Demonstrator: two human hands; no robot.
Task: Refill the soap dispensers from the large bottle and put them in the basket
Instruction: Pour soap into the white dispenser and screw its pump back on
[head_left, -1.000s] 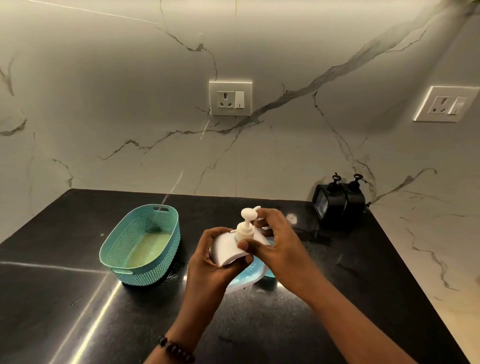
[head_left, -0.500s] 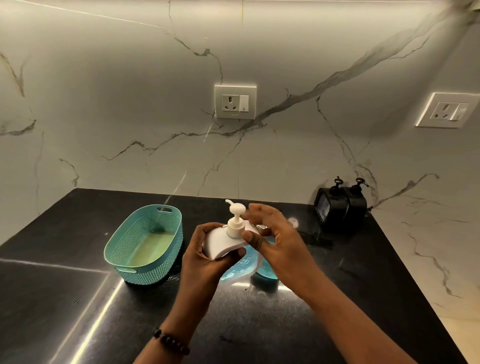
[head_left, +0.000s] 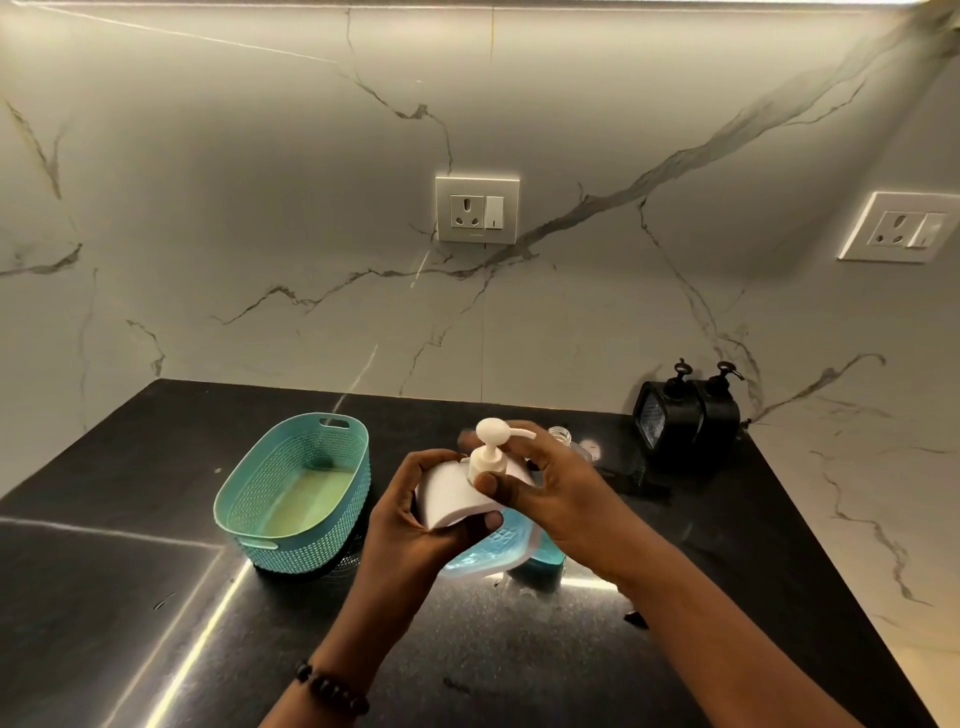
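Note:
I hold a soap dispenser with a white top and a clear blue-tinted body over the black counter. My left hand grips its white shoulder from the left. My right hand pinches the collar of the white pump, whose spout points right. The teal woven basket stands to the left with nothing in it. A clear open bottle neck shows just behind my right hand; the rest of that bottle is hidden.
Two black pump dispensers stand in the back right corner against the marble wall. A socket plate is on the back wall, another socket plate on the right wall. The counter's right edge runs diagonally.
The pump head has turned: its spout pointed up-right, then left, and now right. Both hands kept their hold on the dispenser and stayed in place.

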